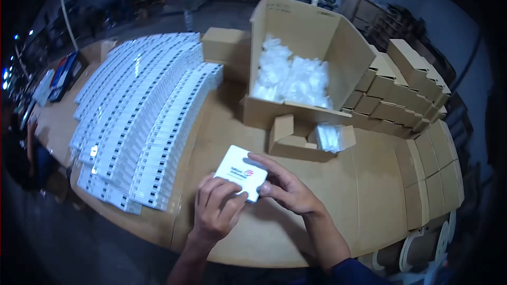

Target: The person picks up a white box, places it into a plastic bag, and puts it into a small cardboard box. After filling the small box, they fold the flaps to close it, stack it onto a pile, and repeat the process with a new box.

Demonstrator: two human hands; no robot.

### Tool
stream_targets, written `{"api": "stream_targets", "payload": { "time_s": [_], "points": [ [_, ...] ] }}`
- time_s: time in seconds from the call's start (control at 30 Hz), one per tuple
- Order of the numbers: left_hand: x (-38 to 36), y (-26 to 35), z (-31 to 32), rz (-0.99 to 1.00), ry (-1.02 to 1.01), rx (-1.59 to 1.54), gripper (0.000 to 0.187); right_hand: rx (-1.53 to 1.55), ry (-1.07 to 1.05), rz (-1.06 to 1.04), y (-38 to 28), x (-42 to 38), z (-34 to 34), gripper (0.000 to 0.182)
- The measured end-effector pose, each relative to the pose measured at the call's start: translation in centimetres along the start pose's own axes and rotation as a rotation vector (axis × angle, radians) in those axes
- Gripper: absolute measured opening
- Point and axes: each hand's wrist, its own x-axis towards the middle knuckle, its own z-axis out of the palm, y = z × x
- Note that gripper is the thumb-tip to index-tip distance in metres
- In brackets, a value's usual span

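L hand [216,208] is half-curled, fingertips pressed on the face of the white box [242,173]; its thumb is hidden, so a full grip can't be told. By R hand [288,186], fingers partly bent, the box's R side is held betw. thumb & fingers. Box is kept over the mid. of the table [311,206], print side up. Small carton [299,150], w/ wrapped items [330,138] inside, is set just beyond, in front of the big carton [298,111], part-filled w/ plastic bags [301,82]. White packs [140,111] are lined up in rows on L; brown boxes [393,92] are stacked on R.
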Motion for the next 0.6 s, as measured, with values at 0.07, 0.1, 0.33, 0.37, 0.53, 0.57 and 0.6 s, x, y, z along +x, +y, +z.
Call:
{"api": "stream_targets", "payload": {
  "time_s": [0.07, 0.1, 0.33, 0.37, 0.53, 0.57, 0.6],
  "points": [
    [4.2, 0.0, 0.9, -0.015, -0.106, -0.145, 0.036, -0.007, 0.157, -0.06, -0.5, 0.5, -1.5, 0.039],
    [6.3, 0.0, 1.4, -0.052, -0.146, -0.258, 0.033, 0.06, 0.193, -0.064, -0.8, 0.6, -2.8, 0.034],
    [20.3, -6.9, 11.7, -0.081, -0.263, -0.336, 0.022, -0.966, 0.639, -0.447, -8.9, 2.8, -14.6, 0.022],
    [22.2, -8.4, 14.1, -0.041, -0.317, -0.296, 0.024, -0.905, 0.733, -0.377, -10.7, 3.3, -15.0, 0.021],
    [26.4, -12.4, 25.7, -0.155, -0.588, 0.033, 0.035, -0.78, 0.81, -0.397, -12.3, 5.0, -19.9, 0.02],
    [26.4, -13.3, 27.4, -0.164, -0.624, 0.054, 0.035, -0.768, 0.809, -0.403, -12.4, 5.1, -20.1, 0.02],
    [26.6, -13.6, 28.1, -0.171, -0.661, 0.078, 0.034, -0.754, 0.807, -0.41, -12.4, 5.1, -20.3, 0.02]
  ]
}}
